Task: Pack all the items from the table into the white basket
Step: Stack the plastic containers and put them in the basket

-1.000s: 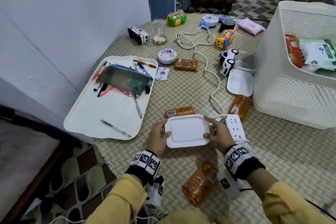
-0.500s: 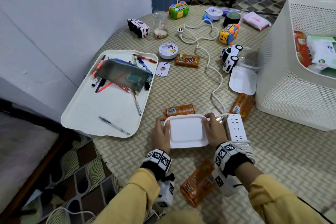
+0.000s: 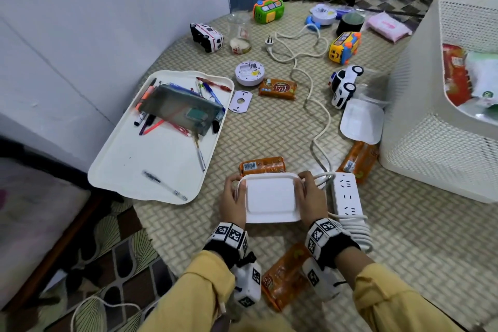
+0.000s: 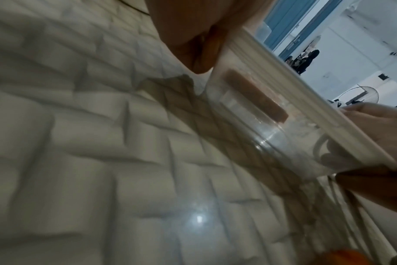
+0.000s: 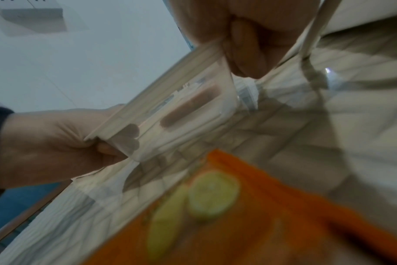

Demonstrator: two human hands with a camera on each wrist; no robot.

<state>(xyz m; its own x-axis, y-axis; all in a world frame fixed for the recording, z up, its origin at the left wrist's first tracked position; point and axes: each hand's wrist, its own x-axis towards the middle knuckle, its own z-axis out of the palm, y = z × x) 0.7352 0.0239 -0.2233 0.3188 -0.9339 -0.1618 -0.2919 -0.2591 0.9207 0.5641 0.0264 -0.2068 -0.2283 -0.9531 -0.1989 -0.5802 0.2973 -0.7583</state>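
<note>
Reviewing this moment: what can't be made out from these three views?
- Container contents: the white lid covers them in the head view; through the clear wall, the wrist views show only a blurred brown strip.
- White basket: cut off by the head view's right edge.
- Orange packet: print blurred in the right wrist view.
- Left hand and right hand: fingertips hidden under the container's rim.

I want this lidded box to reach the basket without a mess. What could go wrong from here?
1. Both hands, left hand and right hand, grip the clear box at its white lid; if the lid is not snapped on, the box could drop away.
2. The white cord of the power strip lies right beside the right fingers and might snag when lifting.
3. The white basket has high walls, so the box must clear them.
</note>
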